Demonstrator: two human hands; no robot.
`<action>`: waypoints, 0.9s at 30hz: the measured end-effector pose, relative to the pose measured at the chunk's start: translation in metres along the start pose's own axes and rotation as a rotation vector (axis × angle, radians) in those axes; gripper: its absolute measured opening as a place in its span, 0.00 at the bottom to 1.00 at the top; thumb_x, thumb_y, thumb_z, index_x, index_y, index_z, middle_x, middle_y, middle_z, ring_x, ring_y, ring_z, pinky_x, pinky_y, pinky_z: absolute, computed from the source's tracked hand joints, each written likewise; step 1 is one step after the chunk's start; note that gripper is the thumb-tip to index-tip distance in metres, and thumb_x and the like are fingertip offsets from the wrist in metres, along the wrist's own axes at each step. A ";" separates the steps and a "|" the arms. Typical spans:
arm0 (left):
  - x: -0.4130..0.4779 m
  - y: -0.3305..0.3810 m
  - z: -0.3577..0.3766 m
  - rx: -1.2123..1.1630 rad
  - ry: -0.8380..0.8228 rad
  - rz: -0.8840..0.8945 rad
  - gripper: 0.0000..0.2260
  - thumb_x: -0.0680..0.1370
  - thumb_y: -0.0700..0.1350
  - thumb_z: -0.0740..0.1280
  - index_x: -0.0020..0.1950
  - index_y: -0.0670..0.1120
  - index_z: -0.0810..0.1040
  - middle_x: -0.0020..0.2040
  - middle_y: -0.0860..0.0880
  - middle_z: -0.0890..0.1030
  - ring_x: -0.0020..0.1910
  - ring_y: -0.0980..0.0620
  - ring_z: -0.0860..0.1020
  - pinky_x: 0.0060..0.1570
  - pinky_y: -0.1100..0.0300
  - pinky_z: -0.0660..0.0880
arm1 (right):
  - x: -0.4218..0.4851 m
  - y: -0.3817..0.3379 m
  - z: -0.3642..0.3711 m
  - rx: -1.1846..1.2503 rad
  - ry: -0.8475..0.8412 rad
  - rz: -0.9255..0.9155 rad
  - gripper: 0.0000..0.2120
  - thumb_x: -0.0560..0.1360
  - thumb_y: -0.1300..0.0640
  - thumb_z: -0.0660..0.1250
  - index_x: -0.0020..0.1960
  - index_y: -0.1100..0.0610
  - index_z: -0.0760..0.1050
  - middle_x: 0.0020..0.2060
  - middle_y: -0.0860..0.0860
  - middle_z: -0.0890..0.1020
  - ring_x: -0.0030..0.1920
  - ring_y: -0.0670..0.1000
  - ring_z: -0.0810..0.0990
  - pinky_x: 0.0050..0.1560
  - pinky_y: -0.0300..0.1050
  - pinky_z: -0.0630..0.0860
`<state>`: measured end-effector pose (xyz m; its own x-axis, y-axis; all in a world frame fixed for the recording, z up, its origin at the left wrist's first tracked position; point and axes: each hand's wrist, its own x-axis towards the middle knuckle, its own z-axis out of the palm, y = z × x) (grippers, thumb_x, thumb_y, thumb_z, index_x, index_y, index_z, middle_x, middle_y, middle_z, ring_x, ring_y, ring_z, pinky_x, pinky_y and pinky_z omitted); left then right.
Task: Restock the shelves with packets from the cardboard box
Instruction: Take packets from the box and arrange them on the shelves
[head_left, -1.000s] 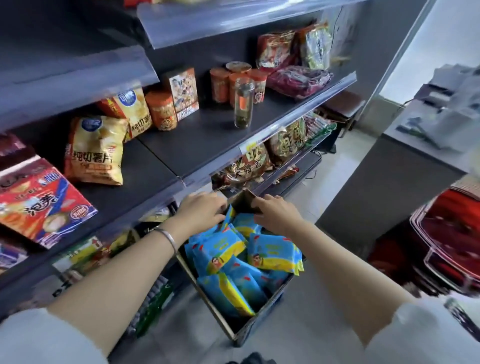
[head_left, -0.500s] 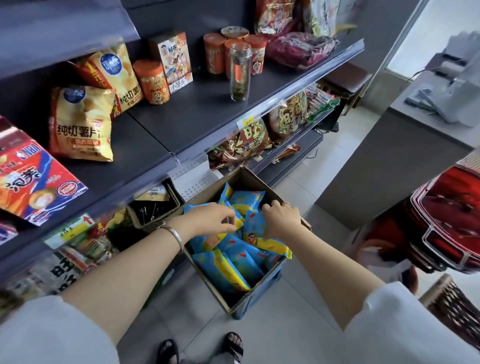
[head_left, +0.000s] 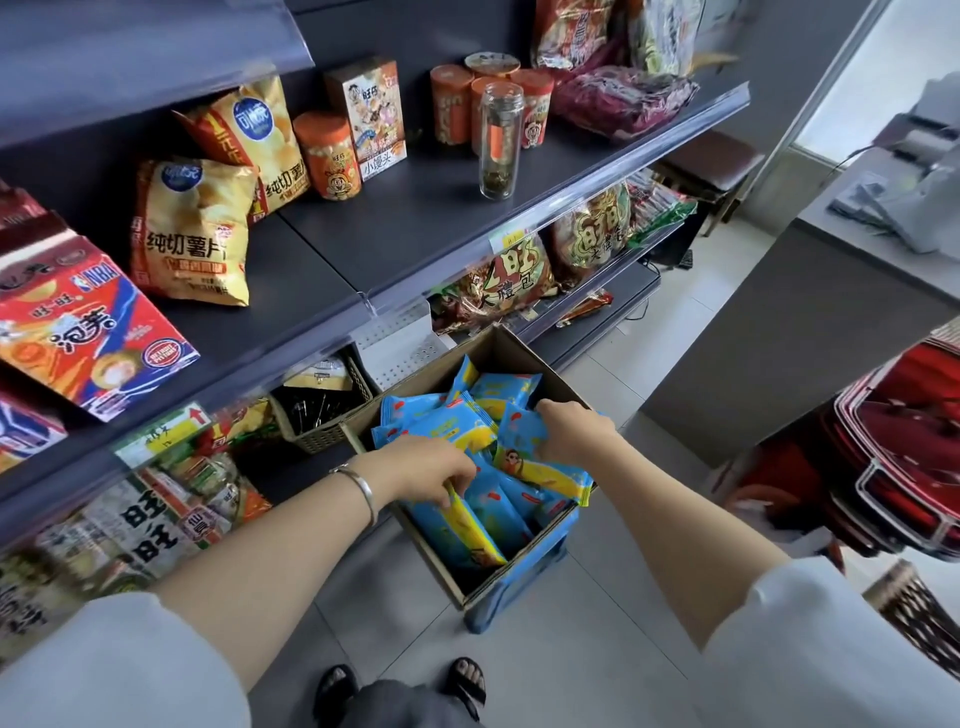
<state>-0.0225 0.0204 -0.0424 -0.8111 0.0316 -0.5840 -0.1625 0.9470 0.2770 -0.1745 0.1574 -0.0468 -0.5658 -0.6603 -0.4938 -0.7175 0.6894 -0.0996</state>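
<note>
You are only at the start: the cardboard box (head_left: 525, 358) is heaped with blue packets (head_left: 441, 422), and none shows on the shelf (head_left: 405, 228) above. Your left hand (head_left: 426, 465) has its grip curled on one packet's top edge and your right hand (head_left: 574, 434) pinches another, both inside the box.

Pale grey short sleeves (head_left: 104, 665) cover both upper arms. A thin silver metal bangle (head_left: 364, 487) circles the wrist behind the left hand (head_left: 428, 465). Black open-toed sandals (head_left: 470, 682) show below grey legwear (head_left: 400, 707).
</note>
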 end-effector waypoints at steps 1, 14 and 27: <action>0.001 0.000 -0.003 0.001 0.027 0.001 0.04 0.75 0.44 0.68 0.48 0.49 0.75 0.48 0.53 0.77 0.49 0.51 0.74 0.41 0.59 0.66 | -0.001 0.001 -0.001 0.010 0.002 0.008 0.19 0.73 0.49 0.67 0.59 0.54 0.67 0.51 0.52 0.76 0.51 0.55 0.76 0.40 0.46 0.72; 0.029 -0.008 -0.067 -0.058 0.321 -0.099 0.02 0.78 0.43 0.64 0.49 0.50 0.75 0.47 0.53 0.75 0.47 0.51 0.73 0.42 0.58 0.67 | -0.005 0.028 -0.022 0.184 0.107 0.125 0.15 0.74 0.51 0.66 0.57 0.55 0.68 0.50 0.51 0.76 0.51 0.55 0.76 0.39 0.45 0.70; 0.070 -0.016 -0.005 -0.361 0.436 -0.489 0.18 0.76 0.54 0.65 0.62 0.48 0.68 0.60 0.46 0.68 0.60 0.43 0.72 0.55 0.45 0.73 | 0.012 0.035 -0.017 0.196 0.160 0.186 0.13 0.76 0.51 0.63 0.57 0.55 0.67 0.49 0.52 0.77 0.43 0.54 0.74 0.34 0.43 0.68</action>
<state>-0.0791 0.0056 -0.0841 -0.7360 -0.5666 -0.3704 -0.6751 0.6545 0.3403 -0.2135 0.1681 -0.0413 -0.7481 -0.5453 -0.3781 -0.5125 0.8368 -0.1929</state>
